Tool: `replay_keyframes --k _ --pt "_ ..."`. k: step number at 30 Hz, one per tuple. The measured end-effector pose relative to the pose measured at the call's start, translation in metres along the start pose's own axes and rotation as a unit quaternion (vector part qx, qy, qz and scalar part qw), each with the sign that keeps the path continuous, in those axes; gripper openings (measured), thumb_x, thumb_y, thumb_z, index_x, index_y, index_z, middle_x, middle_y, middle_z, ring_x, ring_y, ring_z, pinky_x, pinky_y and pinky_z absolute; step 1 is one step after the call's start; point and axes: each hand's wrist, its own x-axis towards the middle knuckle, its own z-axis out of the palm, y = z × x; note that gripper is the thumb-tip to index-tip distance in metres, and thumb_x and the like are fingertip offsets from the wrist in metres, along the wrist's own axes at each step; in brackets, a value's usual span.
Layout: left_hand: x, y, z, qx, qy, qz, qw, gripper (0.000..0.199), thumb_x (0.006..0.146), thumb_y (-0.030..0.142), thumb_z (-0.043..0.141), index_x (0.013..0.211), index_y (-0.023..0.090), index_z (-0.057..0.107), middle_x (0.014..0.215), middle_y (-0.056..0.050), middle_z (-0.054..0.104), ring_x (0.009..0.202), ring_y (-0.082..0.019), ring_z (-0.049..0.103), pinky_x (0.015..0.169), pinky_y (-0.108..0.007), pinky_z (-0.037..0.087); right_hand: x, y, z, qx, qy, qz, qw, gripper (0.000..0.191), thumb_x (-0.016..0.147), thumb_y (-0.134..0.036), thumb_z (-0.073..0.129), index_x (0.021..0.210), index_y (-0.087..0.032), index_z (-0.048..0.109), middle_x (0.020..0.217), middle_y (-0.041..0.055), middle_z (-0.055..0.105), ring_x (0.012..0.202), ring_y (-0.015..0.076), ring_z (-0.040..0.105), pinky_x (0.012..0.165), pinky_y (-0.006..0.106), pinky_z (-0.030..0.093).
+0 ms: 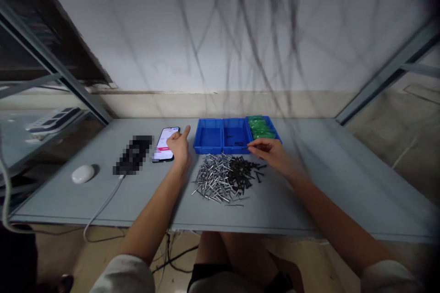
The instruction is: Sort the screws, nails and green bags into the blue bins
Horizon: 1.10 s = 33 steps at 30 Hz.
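Observation:
My right hand (270,152) pinches a small black screw (244,148) between thumb and fingertips, at the front rim of the middle blue tray (235,150). A few dark screws lie inside that tray. My left hand (179,145) is over the right edge of a lit phone (163,145), its fingers curled and its thumb pointing up; nothing shows in it. Between my forearms lies a pile of silver pins or rivets (215,178), with a heap of black screws (242,174) against its right side.
The left blue tray (208,150) adjoins the middle one. In the right-hand tray (277,136) are green packets (260,127). At left on the grey table (309,210) are a blurred-out dark object (134,154), a white rounded object (83,174) and a white cable (106,202).

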Motion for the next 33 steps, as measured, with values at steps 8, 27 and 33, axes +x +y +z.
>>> replay_keyframes --k 8,27,33 --pt "0.009 0.001 -0.006 0.005 0.009 0.012 1.000 0.047 0.051 0.007 0.061 0.055 0.020 0.016 0.050 0.009 0.018 0.045 -0.003 0.017 0.043 -0.021 0.016 0.004 0.006 0.012 0.094 0.079 0.026 0.992 0.031 0.073 -0.047 0.072 0.085 -0.019 0.073 0.049 -0.0034 0.055 0.045 0.0115 0.049 0.042 0.024 0.040" --pt "0.007 0.011 -0.006 -0.108 -0.023 -0.083 0.991 0.056 0.049 -0.003 0.061 0.059 0.020 0.010 0.049 0.011 0.013 0.038 0.000 0.015 0.038 -0.018 0.011 0.008 0.017 0.017 -0.218 0.067 -0.116 0.967 0.022 0.088 -0.029 0.055 0.092 -0.019 0.074 0.083 0.0055 0.071 0.053 0.0136 0.052 0.059 0.029 0.045" --pt "0.009 0.012 -0.008 -0.127 -0.030 -0.105 0.986 0.058 0.049 -0.004 0.062 0.060 0.020 0.011 0.048 0.011 0.014 0.037 0.000 0.014 0.038 -0.018 0.009 0.003 0.012 0.007 -0.217 0.065 -0.153 0.962 0.021 0.089 -0.030 0.056 0.095 -0.020 0.073 0.098 0.0064 0.072 0.052 0.0108 0.052 0.060 0.028 0.046"
